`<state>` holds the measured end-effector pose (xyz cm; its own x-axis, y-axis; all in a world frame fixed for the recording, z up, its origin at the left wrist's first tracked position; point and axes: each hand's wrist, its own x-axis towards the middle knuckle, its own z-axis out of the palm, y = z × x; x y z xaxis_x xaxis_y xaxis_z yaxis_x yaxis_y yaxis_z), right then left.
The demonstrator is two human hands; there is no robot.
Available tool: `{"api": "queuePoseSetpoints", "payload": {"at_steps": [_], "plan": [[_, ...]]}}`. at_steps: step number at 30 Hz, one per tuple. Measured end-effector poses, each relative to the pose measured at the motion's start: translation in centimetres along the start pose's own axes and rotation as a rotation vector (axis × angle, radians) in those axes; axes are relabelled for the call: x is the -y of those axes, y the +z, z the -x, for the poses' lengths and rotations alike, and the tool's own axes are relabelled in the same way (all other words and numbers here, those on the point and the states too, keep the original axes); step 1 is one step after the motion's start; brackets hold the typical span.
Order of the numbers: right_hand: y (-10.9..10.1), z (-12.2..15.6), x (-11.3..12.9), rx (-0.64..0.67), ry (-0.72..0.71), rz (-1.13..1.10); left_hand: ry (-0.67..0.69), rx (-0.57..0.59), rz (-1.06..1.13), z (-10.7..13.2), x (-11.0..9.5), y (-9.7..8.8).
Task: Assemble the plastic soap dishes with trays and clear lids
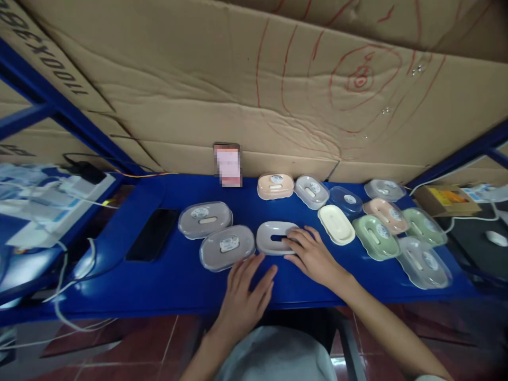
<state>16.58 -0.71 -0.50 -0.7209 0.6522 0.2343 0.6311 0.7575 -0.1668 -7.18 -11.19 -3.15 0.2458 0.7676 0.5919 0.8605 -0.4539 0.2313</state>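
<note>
My right hand [313, 255] lies on the blue table [159, 286] with its fingers stretched over the right end of a grey soap dish [272, 237] that has no lid. My left hand [246, 291] rests flat and open on the table just below that dish and beside a lidded grey soap box [227, 247]. A second lidded grey box [205, 219] stands behind it. Neither hand holds anything.
To the right lie several soap boxes: cream [335, 224], green [375, 236], peach [275, 186], clear [423, 261]. A black phone [153, 234] lies flat at the left. A small blurred screen [227, 164] leans on the cardboard wall [254, 79]. Cables and papers crowd the left side.
</note>
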Motion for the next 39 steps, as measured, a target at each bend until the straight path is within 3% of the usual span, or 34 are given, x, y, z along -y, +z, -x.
{"api": "queuePoseSetpoints", "payload": {"at_steps": [3,5,8,10,12,15,18,22,25,28,35,37,39], "plan": [[-1.0,0.6,-0.6,0.045,-0.031,-0.061,0.051,0.175,0.008,-1.6,-1.4,1.3],[-1.6,1.6,-2.2,-0.009,0.032,-0.062,0.068,0.241,0.008,-2.2,-1.2,1.9],[-1.7,3.6,-5.2,-0.205,0.376,0.119,0.103,0.24,0.039,-2.3,-0.5,2.1],[-1.3,5.1,-6.5,-0.229,0.511,0.213,0.122,0.2,0.074,-2.2,-0.3,1.8],[-0.8,6.4,-6.5,-0.17,0.465,0.167,0.113,0.13,0.127,-2.2,-0.4,1.4],[-0.2,7.4,-4.7,-0.068,0.258,-0.033,0.057,0.003,0.201,-2.6,-0.9,1.0],[-0.3,7.6,-2.6,-0.094,0.18,-0.148,0.037,-0.047,0.205,-3.6,-1.3,1.2],[-0.5,7.2,-1.7,-0.224,0.193,-0.097,0.094,0.013,0.192,-5.5,-1.5,2.9],[-0.4,6.8,-2.0,-0.145,0.113,0.002,0.13,0.133,0.188,-7.0,-1.5,4.2],[0.0,6.3,-2.0,-0.125,0.12,0.066,0.172,0.219,0.176,-7.8,-1.2,4.9],[0.1,6.2,-0.9,-0.078,0.025,0.026,0.185,0.258,0.152,-6.0,-0.3,4.1],[-0.7,5.8,-2.2,-0.032,-0.015,0.003,0.164,0.251,0.14,-5.1,-0.1,3.4],[-1.7,5.0,-4.8,-0.056,0.089,0.02,0.14,0.257,0.14,-4.2,-0.1,2.6]]}}
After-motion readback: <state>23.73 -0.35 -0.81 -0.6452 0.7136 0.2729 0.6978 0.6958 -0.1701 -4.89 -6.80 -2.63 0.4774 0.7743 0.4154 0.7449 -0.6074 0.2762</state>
